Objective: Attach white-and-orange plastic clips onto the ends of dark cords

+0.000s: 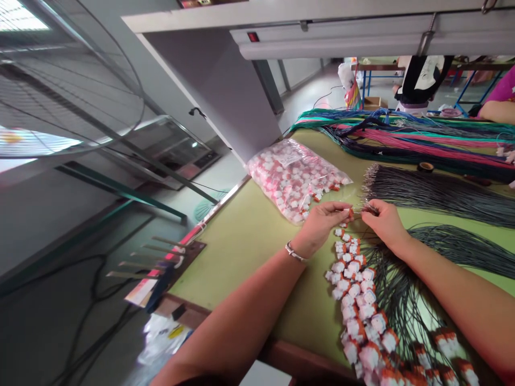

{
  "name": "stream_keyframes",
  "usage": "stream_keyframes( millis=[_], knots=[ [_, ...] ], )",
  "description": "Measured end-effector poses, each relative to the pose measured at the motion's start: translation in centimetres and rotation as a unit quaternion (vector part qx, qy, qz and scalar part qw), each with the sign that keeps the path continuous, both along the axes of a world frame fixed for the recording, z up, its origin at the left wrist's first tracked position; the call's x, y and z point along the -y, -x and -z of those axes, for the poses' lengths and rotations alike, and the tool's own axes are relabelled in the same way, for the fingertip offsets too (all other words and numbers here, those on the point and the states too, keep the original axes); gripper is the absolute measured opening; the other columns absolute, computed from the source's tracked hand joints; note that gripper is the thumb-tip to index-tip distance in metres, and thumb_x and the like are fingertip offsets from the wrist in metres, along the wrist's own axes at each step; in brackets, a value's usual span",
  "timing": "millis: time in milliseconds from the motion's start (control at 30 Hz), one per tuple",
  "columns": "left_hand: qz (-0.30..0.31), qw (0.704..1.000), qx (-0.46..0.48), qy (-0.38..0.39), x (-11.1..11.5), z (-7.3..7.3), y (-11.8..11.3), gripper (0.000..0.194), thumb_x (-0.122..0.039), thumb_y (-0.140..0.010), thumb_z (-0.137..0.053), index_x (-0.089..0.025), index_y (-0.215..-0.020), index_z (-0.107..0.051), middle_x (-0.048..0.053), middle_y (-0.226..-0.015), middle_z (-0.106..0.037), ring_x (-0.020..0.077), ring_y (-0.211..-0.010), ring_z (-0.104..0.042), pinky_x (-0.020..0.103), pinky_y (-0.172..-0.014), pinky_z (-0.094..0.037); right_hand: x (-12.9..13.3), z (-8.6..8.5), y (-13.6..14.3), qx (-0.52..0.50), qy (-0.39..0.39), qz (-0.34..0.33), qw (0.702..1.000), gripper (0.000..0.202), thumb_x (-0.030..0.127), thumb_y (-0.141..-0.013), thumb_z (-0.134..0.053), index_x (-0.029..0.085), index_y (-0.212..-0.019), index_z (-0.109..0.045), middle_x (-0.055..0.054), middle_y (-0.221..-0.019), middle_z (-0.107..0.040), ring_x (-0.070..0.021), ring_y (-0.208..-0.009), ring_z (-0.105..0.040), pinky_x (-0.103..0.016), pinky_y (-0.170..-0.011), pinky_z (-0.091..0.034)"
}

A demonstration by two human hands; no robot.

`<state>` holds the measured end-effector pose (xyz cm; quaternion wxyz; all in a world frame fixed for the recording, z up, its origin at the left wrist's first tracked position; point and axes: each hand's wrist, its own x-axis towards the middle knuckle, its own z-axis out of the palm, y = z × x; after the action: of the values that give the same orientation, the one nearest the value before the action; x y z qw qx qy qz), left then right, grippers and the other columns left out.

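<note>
My left hand (317, 225) pinches a small white-and-orange plastic connector (351, 213) between thumb and fingers. Close by on its right, my right hand (384, 222) has its fingers closed on thin dark wires with metal ends (369, 208). The wire tips point toward the connector; whether one is inside it I cannot tell. Below both hands, a long heap of wired connectors (356, 300) runs down the green table (241, 241), their dark wires (398, 284) trailing right. A clear plastic bag of loose connectors (287, 177) lies just beyond my left hand.
Bundles of black wires (434, 195) lie at the right, with a roll of dark tape (425, 166) behind. Coloured wires (402, 136) stretch across the back. A metal-pronged fixture (177, 262) sits on the left edge. Another person (422, 80) is in the background.
</note>
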<state>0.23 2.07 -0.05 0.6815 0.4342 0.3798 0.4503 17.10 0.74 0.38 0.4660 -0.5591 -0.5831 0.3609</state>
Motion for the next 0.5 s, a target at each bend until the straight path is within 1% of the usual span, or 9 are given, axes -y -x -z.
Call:
stream_keyframes(
  millis=[100,200,300,400,433,500],
  knots=[
    [0.016,1.000,-0.006,0.001,0.06,-0.05,0.03,0.027,-0.023,-0.066,-0.079,-0.012,-0.090,-0.073,0.006,-0.077,-0.073,0.0129,-0.071,-0.066,0.026,-0.070,-0.051,0.04,-0.11,0.08,0.007,0.001,-0.001,1.000,0.014,0.032,-0.061,-0.052,0.019,-0.054,-0.051,0.004,-0.050,-0.042,-0.0105,-0.053,-0.035,-0.025,-0.052,-0.028],
    [0.013,1.000,-0.006,-0.015,0.08,-0.05,0.00,0.024,-0.023,-0.064,-0.080,-0.013,-0.085,-0.073,0.004,-0.075,-0.072,0.0112,-0.067,-0.064,0.025,-0.069,-0.051,0.08,-0.10,0.14,0.019,0.001,0.003,1.000,0.012,0.030,-0.060,-0.052,0.019,-0.055,-0.052,0.004,-0.050,-0.043,-0.0103,-0.052,-0.035,-0.024,-0.050,-0.027],
    [-0.008,0.997,-0.032,-0.064,0.05,0.01,-0.13,0.021,-0.021,-0.061,-0.081,-0.014,-0.077,-0.071,0.002,-0.073,-0.070,0.0096,-0.065,-0.061,0.023,-0.066,-0.050,0.07,0.04,0.22,0.031,-0.001,0.006,0.999,0.011,0.029,-0.060,-0.051,0.019,-0.056,-0.052,0.004,-0.050,-0.044,-0.0099,-0.051,-0.035,-0.024,-0.049,-0.026],
    [-0.009,0.991,-0.071,-0.115,0.00,0.12,-0.38,0.018,-0.018,-0.060,-0.082,-0.013,-0.072,-0.069,0.001,-0.072,-0.068,0.0095,-0.065,-0.059,0.022,-0.064,-0.048,0.01,0.22,0.29,0.041,-0.002,-0.001,0.999,0.012,0.030,-0.061,-0.052,0.019,-0.056,-0.052,0.004,-0.050,-0.045,-0.0099,-0.051,-0.036,-0.024,-0.050,-0.028],
    [-0.006,0.990,-0.076,-0.117,-0.01,0.19,-0.47,0.018,-0.019,-0.060,-0.082,-0.013,-0.072,-0.069,0.002,-0.072,-0.068,0.0096,-0.065,-0.059,0.022,-0.064,-0.048,-0.01,0.26,0.30,0.044,0.001,-0.005,0.999,0.013,0.030,-0.062,-0.052,0.019,-0.056,-0.051,0.004,-0.051,-0.046,-0.0099,-0.051,-0.036,-0.024,-0.050,-0.028],
    [0.003,0.993,-0.063,-0.098,-0.06,0.38,-0.61,0.019,-0.021,-0.061,-0.082,-0.013,-0.073,-0.069,0.002,-0.071,-0.068,0.0096,-0.065,-0.059,0.023,-0.064,-0.048,-0.03,0.34,0.30,0.050,0.008,-0.018,0.999,0.015,0.032,-0.062,-0.053,0.019,-0.055,-0.049,0.004,-0.050,-0.045,-0.0099,-0.051,-0.036,-0.024,-0.049,-0.028]
  ],
)
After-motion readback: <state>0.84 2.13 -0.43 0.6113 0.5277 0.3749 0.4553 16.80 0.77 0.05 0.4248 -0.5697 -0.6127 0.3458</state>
